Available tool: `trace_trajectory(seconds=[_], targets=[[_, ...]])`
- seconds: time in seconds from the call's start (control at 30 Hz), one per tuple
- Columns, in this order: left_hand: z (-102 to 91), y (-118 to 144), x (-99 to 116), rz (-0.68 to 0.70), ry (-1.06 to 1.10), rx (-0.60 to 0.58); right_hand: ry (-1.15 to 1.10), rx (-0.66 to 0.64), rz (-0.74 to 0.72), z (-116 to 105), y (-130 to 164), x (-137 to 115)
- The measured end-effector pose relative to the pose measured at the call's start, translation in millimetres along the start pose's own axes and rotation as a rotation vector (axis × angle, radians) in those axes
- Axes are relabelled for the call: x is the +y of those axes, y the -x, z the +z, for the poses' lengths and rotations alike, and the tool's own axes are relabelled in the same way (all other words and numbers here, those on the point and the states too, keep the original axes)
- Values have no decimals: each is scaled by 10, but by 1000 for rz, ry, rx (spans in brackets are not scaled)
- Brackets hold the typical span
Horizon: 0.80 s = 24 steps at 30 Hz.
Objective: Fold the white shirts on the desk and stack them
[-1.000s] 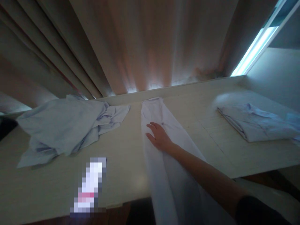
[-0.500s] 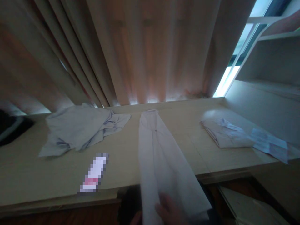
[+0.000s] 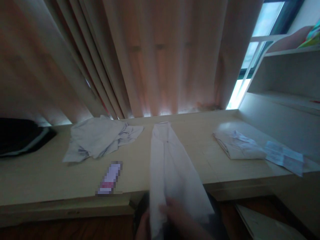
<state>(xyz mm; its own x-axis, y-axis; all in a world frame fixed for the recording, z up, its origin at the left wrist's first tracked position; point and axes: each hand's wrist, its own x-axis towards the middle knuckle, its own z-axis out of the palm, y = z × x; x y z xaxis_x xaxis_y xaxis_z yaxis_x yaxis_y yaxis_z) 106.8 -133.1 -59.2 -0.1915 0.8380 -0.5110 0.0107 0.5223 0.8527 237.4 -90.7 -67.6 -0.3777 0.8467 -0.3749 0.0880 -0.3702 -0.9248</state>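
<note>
1. The surface (image 3: 135, 175) is stretching ahead of the fingers (image 3: 165, 210).
2. The white garment (image 3: 172, 160) is running forward from them; looking light, soft and easily creased, it is probably suiting a hold at both edges.
3. The right hand (image 3: 178, 214) is overlapping it, the left hand (image 3: 143, 226) is flanking its left edge; blur is hiding whether either is pinching.

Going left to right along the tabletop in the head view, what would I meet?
Dark item with a pale stripe, crumpled white cloth, long white cloth, folded white cloth, creased pale sheet.
</note>
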Motion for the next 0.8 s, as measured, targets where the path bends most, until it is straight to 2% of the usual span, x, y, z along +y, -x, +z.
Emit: trace_trajectory(seconds=[0.1, 0.2, 0.3, 0.43, 0.53, 0.6, 0.67, 0.8], targets=[[-48, 49, -21, 94, -54, 45, 2, 9, -2, 1, 17, -108], [-234, 21, 19, 176, -136, 133, 27, 39, -34, -17, 36, -215], [-611, -124, 160, 235, -253, 276, 101, 121, -10, -60, 44, -225], [-1270, -409, 409, 285, -427, 478, 185, 148, 81, -113, 36, -72], [-1626, -637, 493, 288, -815, 636, 211, 95, 113, -127, 29, 69], [-1751, -787, 492, 267, -1089, 703, 235, 74, 117, -133, 26, 140], [-1815, -918, 491, 245, -1224, 722, 251, 70, 99, -142, 24, 189], [-1839, -1037, 590, 254, -1212, 707, 262, 77, 59, -164, 34, 240]])
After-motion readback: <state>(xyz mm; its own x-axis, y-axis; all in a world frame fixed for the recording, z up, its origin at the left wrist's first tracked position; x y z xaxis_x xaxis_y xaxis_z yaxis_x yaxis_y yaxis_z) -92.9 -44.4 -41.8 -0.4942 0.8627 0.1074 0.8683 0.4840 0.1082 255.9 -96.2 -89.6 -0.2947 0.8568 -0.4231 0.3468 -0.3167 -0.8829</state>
